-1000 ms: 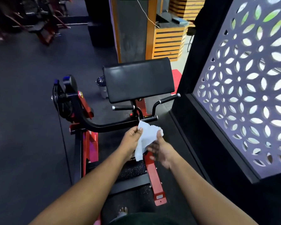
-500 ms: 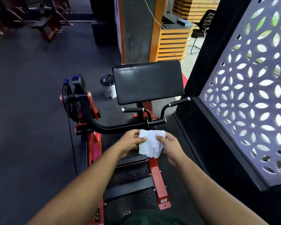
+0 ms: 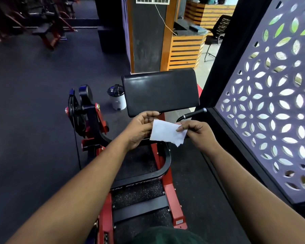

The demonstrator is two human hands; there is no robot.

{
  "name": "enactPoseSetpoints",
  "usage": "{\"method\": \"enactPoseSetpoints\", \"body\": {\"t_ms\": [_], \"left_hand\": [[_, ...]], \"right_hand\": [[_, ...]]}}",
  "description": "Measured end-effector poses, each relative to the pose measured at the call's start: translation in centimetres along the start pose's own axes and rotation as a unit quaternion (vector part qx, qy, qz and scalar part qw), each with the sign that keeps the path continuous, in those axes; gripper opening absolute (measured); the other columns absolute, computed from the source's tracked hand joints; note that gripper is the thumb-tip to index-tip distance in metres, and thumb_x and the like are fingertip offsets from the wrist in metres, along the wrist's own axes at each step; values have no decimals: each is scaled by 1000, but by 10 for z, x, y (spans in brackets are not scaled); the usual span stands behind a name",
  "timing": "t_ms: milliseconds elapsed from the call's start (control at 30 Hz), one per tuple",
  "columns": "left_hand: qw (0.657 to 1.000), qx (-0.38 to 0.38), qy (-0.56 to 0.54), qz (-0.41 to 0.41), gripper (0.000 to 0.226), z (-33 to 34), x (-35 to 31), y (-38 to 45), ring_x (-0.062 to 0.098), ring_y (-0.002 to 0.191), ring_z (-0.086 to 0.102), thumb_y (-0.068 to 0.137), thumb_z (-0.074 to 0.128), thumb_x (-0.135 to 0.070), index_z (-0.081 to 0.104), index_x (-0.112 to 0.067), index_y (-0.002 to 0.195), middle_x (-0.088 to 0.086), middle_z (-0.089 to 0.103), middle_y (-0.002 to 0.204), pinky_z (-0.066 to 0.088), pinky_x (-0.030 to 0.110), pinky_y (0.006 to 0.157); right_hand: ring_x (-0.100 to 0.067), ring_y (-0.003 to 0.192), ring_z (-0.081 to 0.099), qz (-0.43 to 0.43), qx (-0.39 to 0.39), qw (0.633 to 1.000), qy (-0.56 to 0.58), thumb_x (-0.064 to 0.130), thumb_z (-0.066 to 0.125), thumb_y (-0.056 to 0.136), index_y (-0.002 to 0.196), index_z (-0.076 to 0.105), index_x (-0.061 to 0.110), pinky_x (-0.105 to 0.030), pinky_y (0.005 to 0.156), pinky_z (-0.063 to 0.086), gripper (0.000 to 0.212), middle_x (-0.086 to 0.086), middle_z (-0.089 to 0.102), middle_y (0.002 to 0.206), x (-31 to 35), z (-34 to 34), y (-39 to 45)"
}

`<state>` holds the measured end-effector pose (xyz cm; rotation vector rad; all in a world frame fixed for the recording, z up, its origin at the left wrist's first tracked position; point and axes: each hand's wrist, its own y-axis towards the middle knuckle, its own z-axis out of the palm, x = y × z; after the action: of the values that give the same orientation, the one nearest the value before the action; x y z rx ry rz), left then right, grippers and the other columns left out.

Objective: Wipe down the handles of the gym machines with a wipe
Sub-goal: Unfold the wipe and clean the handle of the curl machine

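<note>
A white wipe (image 3: 167,132) is stretched flat between both hands, in front of a red and black curl machine (image 3: 102,127). My left hand (image 3: 139,129) pinches the wipe's left edge. My right hand (image 3: 195,131) pinches its upper right corner. The machine's right handle (image 3: 194,113), black with a silver end cap, juts out just above my right hand. The left handle is hidden behind my hands and the wipe. The black arm pad (image 3: 160,91) stands tilted right above the wipe.
A small white pedal bin (image 3: 117,97) stands on the dark floor left of the pad. A patterned cut-out screen (image 3: 271,106) walls off the right side. A pillar (image 3: 146,34) and wooden counter (image 3: 185,50) stand behind. More machines (image 3: 48,32) sit far left.
Both hands have risen from the lower bar up to the arm pad's lower edge. The crumpled wipe is now spread out flat between them.
</note>
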<state>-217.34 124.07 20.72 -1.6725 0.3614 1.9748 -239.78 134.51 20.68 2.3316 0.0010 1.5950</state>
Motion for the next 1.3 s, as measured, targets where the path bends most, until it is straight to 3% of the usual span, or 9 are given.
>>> {"method": "enactPoseSetpoints", "body": {"t_ms": [233,300,367,567,700,800,933,1067,1300], "left_hand": [[981,-8,-104,-167,45,17,14,0,24,85,71,110,35,-38,68,-11,123,8,76,98,62,40,69],[977,15,-124,-175,47,20,17,1,29,97,74,108,44,-42,66,-6,129,15,76,110,63,46,79],[988,19,-66,-139,29,22,20,1,31,108,72,102,63,-26,65,-5,123,18,73,120,60,49,93],[970,21,244,1,18,19,18,13,12,88,69,92,73,-2,71,-6,110,7,74,105,56,18,74],[939,38,340,41,15,24,11,20,9,84,66,90,70,-4,74,-4,105,6,76,102,53,23,73],[932,10,359,49,12,25,6,27,7,77,62,87,67,-6,75,-9,95,-4,73,89,49,28,71],[907,65,413,52,16,27,-3,29,-6,66,60,86,67,-8,78,-18,93,-11,71,82,48,19,63],[889,91,445,67,10,24,-11,29,9,85,69,85,70,-14,76,-21,90,-4,74,92,56,33,77],[994,-27,107,15,31,12,20,10,13,104,65,95,71,-41,65,-22,120,-1,71,116,53,24,78]], "right_hand": [[-11,100,70,-97,-3,980,-175,-23,55,75,90,79,24,-31,87,57,55,7,76,105,-14,-8,0],[-7,97,70,-101,3,976,-192,-22,57,75,89,80,21,-28,85,58,51,8,75,103,-14,-12,0],[-5,98,70,-101,21,973,-205,-21,59,77,91,80,20,-25,86,57,48,10,75,105,-15,-16,0],[-12,107,69,95,191,974,-73,-12,66,83,108,74,23,-34,95,55,43,4,74,112,-26,-32,-4],[-20,121,64,138,243,960,36,-12,73,82,129,61,17,-37,101,54,57,-3,67,129,-18,-27,-3],[-15,125,60,199,307,930,40,1,85,76,140,47,31,-33,105,51,80,-1,59,140,-14,-29,0],[-10,134,50,185,192,963,-36,35,87,79,153,34,33,-33,111,45,91,9,47,147,-11,-4,6],[-8,117,64,103,160,979,-74,37,75,90,134,59,32,-42,105,51,47,11,68,125,-11,21,14],[-22,94,73,158,12,979,129,13,63,100,115,70,9,-32,72,58,17,-9,77,106,-10,43,9]]}}
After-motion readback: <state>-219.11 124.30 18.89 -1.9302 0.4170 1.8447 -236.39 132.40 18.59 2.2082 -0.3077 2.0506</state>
